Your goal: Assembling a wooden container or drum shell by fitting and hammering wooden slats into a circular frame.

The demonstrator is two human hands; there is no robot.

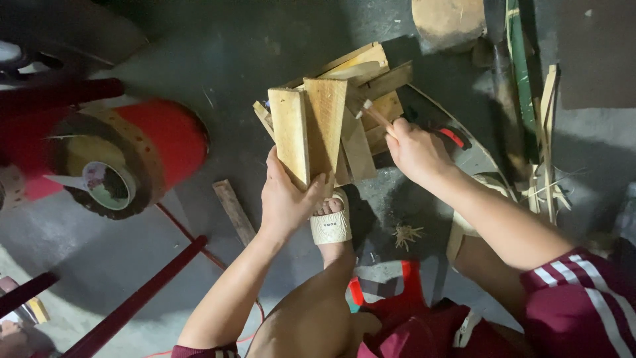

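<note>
Left hand (286,195): clamped on two upright wooden boards (308,129), held side by side above the floor (265,59).
Right hand (416,151): fist closed round a thin stick-like tool (372,114), tip at the boards' right edge.
Progress: boards aligned; whether joined, cannot tell.
Remaining: scrap wood pile (371,79) behind, unsorted.

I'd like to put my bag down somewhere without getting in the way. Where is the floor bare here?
Bare concrete floor lies between the red drum and the pile of wooden boards. It is crowded around the left hand, right hand, sandalled foot and the bamboo strips.
</note>
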